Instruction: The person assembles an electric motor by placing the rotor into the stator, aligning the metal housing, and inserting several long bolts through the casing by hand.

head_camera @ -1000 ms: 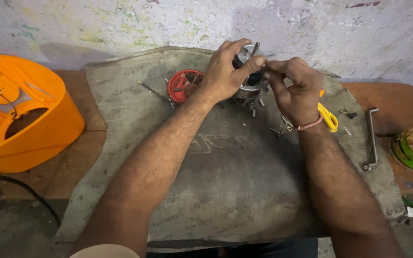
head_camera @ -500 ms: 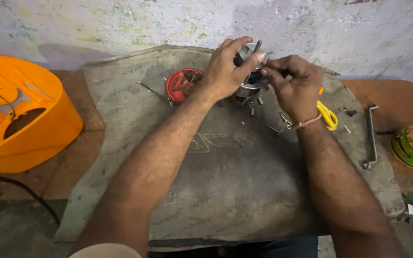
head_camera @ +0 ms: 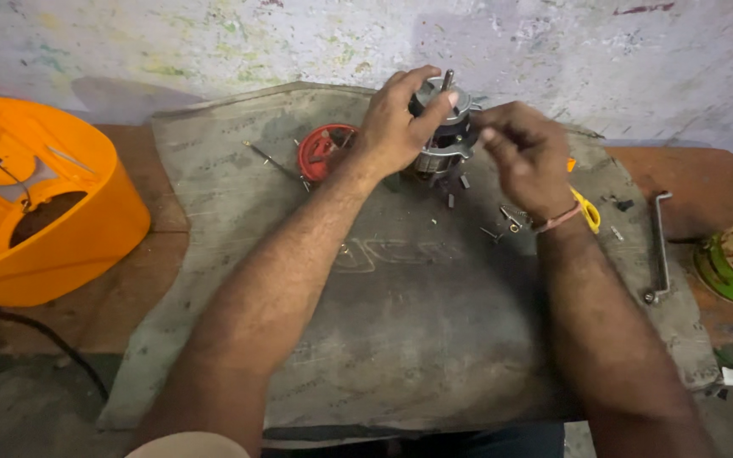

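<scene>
The left hand [head_camera: 396, 127] is clamping the small motor [head_camera: 444, 127] upright on the worktop mat [head_camera: 434, 322]; the right hand [head_camera: 523, 153] is pinching at its top; screws [head_camera: 506, 222] lying loose, so assembly looks unfinished

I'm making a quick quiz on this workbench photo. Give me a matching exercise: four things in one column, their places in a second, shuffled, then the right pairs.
Things:
1. small motor
2. orange housing
3. bent metal bar
4. red round part

Places:
A. far left, on the wooden bench
B. on the grey cloth, just left of the left hand
C. gripped by the left hand, right hand beside it
D. right edge of the cloth

Pairs: 1-C, 2-A, 3-D, 4-B
</scene>
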